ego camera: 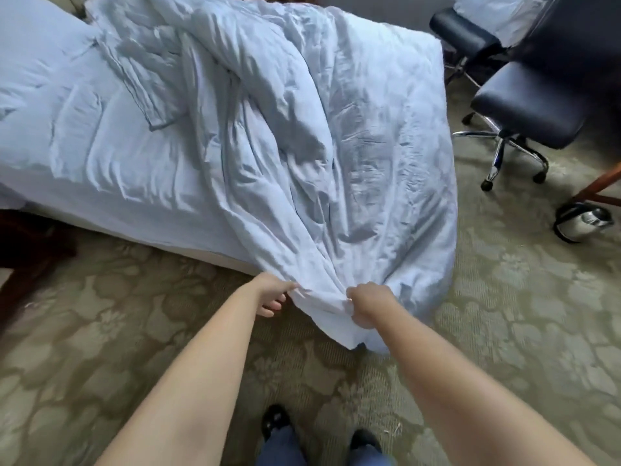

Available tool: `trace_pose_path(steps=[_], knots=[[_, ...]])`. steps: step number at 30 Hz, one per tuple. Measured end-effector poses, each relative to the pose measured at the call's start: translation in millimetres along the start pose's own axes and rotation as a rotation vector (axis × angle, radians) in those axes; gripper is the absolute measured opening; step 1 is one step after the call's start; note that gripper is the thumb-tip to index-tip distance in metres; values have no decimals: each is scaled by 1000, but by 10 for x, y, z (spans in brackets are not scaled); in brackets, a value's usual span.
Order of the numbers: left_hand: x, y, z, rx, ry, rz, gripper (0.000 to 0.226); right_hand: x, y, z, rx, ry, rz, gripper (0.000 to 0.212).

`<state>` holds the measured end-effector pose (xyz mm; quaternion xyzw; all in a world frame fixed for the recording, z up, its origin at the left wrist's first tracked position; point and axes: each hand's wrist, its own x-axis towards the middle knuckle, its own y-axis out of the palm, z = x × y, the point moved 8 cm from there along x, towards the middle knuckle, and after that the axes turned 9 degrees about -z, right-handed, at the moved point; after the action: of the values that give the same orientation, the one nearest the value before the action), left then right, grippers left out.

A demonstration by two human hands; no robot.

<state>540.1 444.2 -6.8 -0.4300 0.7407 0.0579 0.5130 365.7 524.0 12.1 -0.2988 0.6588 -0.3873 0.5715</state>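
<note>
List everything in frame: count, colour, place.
crumpled white quilted duvet: 1, white, hanging off the bed's end toward the floor
white-sheeted bed: 1, white, left half
black padded swivel chairs: 2, black, upper right
green floral carpet: 1, olive, floor
round silver-and-black appliance: 1, right edge, on carpet
black shoes: 2, bottom centre
left hand: 1, pinches duvet edge
right hand: 1, grips duvet corner

The duvet before me is plain pale blue-white, and the bed sheet matches it. The carpet is olive green with a lighter floral pattern. The office chair is dark navy on a chrome base. My shoes are black, my trousers blue.
</note>
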Motion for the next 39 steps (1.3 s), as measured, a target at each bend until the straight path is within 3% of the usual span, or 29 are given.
trace_pose_path(steps=[4, 12, 16, 24, 32, 35, 39], knots=[[312, -507, -35, 59, 89, -118, 31, 330, -94, 364, 101, -2, -57, 52], [575, -1176, -366, 107, 213, -122, 21, 957, -687, 1003, 213, -63, -130, 71], [816, -1607, -657, 150, 285, -146, 8, 1396, -1054, 1282, 226, -95, -172, 73], [1826, -2512, -1310, 344, 321, -184, 19, 2880, -1602, 1706, 303, -108, -152, 68], [2892, -3231, -1908, 721, 314, -185, 39, 4018, -1846, 1876, 418, -37, -58, 66], [3193, -3297, -2044, 1005, 432, -137, 45, 4266, -1858, 1906, 455, 9, -18, 64], [3548, -3302, -2361, 1500, 762, -111, 51, 4636, -1947, 1954, 529, 94, -54, 62]])
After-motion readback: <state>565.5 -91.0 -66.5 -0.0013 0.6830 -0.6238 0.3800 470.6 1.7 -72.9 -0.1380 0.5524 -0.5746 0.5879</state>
